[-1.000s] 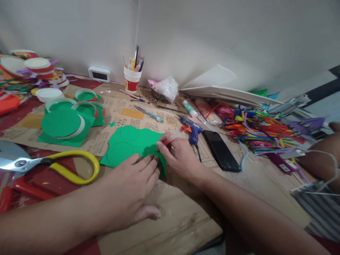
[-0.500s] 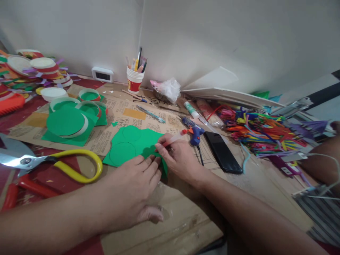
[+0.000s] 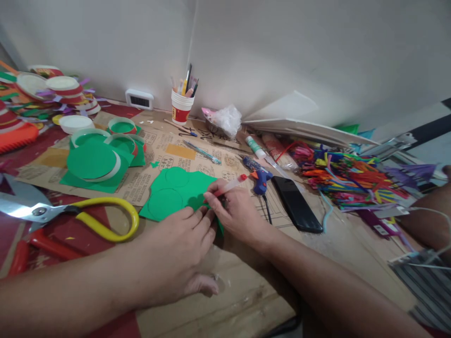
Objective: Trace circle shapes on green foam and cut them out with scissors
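A green sheet [image 3: 167,195] with circles drawn on it lies on the brown paper in front of me. My left hand [image 3: 183,249] rests flat on its near edge, fingers extended and thumb spread. In my right hand [image 3: 237,211] is a pen [image 3: 229,185] with a red cap end, tilted over the right part of the sheet. The pen's tip is hidden by my fingers. Left of the sheet, paper rings stand on green pieces [image 3: 93,160], one with a green disc on top.
Large scissors [image 3: 105,203] with yellow and red handles lie left. A glue gun [image 3: 260,178] and black phone [image 3: 296,204] are right, near colourful pipe cleaners [image 3: 359,176]. A cup of pens [image 3: 182,107] stands behind. Part of another person's arm [image 3: 428,206] shows far right.
The whole view has shifted slightly, so objects appear a little further right. My right hand and pen have moved slightly left relative to the sheet; my left hand stays on it.
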{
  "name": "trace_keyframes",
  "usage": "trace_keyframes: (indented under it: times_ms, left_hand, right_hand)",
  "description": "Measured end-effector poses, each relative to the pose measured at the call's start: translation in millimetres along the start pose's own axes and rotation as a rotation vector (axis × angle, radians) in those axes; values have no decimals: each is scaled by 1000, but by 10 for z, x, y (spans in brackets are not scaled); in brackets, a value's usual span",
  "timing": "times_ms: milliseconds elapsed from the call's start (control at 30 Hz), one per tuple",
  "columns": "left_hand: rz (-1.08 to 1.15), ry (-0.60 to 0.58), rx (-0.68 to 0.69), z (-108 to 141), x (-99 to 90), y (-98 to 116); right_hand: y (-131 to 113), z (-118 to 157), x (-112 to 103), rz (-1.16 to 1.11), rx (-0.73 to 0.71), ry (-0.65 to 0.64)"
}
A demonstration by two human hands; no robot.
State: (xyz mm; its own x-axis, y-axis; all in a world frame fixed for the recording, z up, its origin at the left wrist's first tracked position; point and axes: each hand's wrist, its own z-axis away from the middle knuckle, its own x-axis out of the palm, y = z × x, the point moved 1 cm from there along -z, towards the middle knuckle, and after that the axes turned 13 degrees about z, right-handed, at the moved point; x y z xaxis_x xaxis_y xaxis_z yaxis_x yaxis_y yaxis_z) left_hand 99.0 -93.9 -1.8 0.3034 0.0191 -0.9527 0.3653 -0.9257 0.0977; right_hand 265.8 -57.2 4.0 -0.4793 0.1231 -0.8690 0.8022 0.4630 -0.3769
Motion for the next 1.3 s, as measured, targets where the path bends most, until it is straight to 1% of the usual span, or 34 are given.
trace_keyframes:
  times_ms: [167, 533, 733, 1000, 1133, 1300]
  left_hand:
    - [9, -15, -15, -1, -5, 5]
    - [-3, 12, -2, 2, 0, 4]
    - [21, -10, -17, 10, 8, 5]
    - [46, -3, -22, 10, 11, 7]
    - [27, -12, -19, 9, 2, 9]
    - [14, -3, -12, 4, -4, 5]
  right_hand:
    - [-19, 0, 7, 12, -4, -20]
    - [-62, -6, 14, -15, 1, -29]
    - [-77, -11, 15, -50, -2, -40]
    - [-84, -14, 20, -105, -3, -64]
    - [-48, -2, 11, -165, 47, -18]
    - [68, 2, 22, -373, 173, 64]
